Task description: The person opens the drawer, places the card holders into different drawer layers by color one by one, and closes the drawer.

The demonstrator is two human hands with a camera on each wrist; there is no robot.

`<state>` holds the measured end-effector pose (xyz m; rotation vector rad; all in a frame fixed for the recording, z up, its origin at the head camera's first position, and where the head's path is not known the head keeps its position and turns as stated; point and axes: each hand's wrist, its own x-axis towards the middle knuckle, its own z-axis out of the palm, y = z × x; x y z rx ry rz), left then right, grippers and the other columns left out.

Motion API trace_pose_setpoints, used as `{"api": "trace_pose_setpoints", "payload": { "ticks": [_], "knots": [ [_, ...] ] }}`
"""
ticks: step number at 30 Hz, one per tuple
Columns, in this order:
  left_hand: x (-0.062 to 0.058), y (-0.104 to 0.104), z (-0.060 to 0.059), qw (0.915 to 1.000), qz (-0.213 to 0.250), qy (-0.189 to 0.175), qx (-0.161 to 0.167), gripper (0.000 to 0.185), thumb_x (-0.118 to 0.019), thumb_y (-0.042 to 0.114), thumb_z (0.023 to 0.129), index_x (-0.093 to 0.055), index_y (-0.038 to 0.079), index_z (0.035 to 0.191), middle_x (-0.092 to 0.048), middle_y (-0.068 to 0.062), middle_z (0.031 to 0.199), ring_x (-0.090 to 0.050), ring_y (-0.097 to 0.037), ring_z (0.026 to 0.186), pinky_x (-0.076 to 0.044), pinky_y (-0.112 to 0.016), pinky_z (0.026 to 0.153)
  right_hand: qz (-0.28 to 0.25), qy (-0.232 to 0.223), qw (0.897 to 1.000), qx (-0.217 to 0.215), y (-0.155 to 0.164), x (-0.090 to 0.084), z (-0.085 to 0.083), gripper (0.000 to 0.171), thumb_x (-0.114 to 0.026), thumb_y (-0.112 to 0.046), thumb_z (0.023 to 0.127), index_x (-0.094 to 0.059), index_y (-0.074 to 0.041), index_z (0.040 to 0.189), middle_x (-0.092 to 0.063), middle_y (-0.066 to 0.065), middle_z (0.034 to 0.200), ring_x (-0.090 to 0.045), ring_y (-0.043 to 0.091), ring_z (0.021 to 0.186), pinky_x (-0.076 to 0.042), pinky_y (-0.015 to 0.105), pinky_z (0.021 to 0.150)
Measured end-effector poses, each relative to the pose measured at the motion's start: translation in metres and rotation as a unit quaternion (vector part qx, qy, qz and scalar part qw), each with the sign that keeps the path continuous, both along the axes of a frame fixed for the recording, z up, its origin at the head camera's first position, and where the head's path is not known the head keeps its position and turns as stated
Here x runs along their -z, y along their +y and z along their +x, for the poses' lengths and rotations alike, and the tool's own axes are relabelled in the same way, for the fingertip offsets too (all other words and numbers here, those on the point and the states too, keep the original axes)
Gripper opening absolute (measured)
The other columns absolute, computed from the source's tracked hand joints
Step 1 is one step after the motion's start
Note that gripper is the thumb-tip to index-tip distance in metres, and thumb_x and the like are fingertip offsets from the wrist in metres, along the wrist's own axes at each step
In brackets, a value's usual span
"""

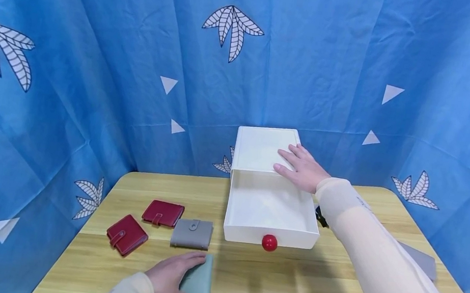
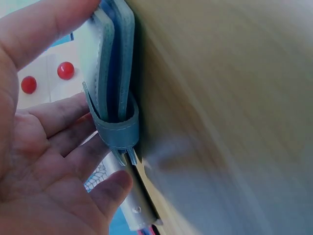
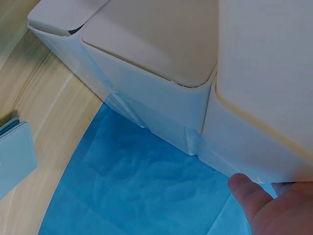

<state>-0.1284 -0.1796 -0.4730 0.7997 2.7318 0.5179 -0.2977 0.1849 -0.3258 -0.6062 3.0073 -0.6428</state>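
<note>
My left hand (image 1: 171, 276) grips a teal wallet (image 1: 201, 280) lying near the front of the table, thumb at its near edge and fingers at its far edge. In the left wrist view the teal wallet (image 2: 117, 63) stands edge-on, with its strap (image 2: 120, 132) across the opening side. My right hand (image 1: 303, 169) rests with spread fingers on the top of a white drawer box (image 1: 264, 145). Its drawer (image 1: 268, 235), with a red round knob (image 1: 269, 242), is pulled out and has a bare floor. The right wrist view shows white box walls (image 3: 146, 93) beside the right hand (image 3: 279, 210).
Left of the drawer lie a grey wallet (image 1: 191, 234) and two dark red wallets (image 1: 164, 213). A grey flat object (image 1: 420, 260) lies at the right edge, partly behind the right sleeve. A small black object (image 1: 321, 217) sits by the box. Blue curtain (image 1: 315, 78) surrounds the table.
</note>
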Motion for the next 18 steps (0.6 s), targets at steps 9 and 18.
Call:
{"api": "trace_pose_setpoints", "payload": {
  "ticks": [9, 18],
  "knots": [
    [-0.001, -0.008, -0.002, 1.0000, -0.004, -0.008, -0.003, 0.093, -0.087, 0.043, 0.064, -0.046, 0.013, 0.142, -0.040, -0.004, 0.149, -0.043, -0.027, 0.131, -0.040, -0.049, 0.102, 0.000, -0.005, 1.000, 0.001, 0.001, -0.002, -0.001, 0.082, -0.035, -0.072, 0.089, -0.026, -0.022, 0.154, -0.009, 0.010, 0.161, 0.003, 0.031, 0.147, -0.007, 0.063, 0.111],
    [-0.006, -0.022, -0.005, 0.9981, 0.046, -0.019, -0.036, 0.081, -0.074, 0.058, 0.074, -0.054, 0.011, 0.136, -0.046, -0.007, 0.142, -0.046, -0.032, 0.127, -0.041, -0.052, 0.099, -0.005, -0.008, 1.000, 0.003, 0.001, -0.001, 0.000, 0.083, -0.036, -0.074, 0.088, -0.027, -0.022, 0.153, -0.010, 0.010, 0.161, 0.003, 0.031, 0.147, -0.008, 0.063, 0.111]
  ]
}}
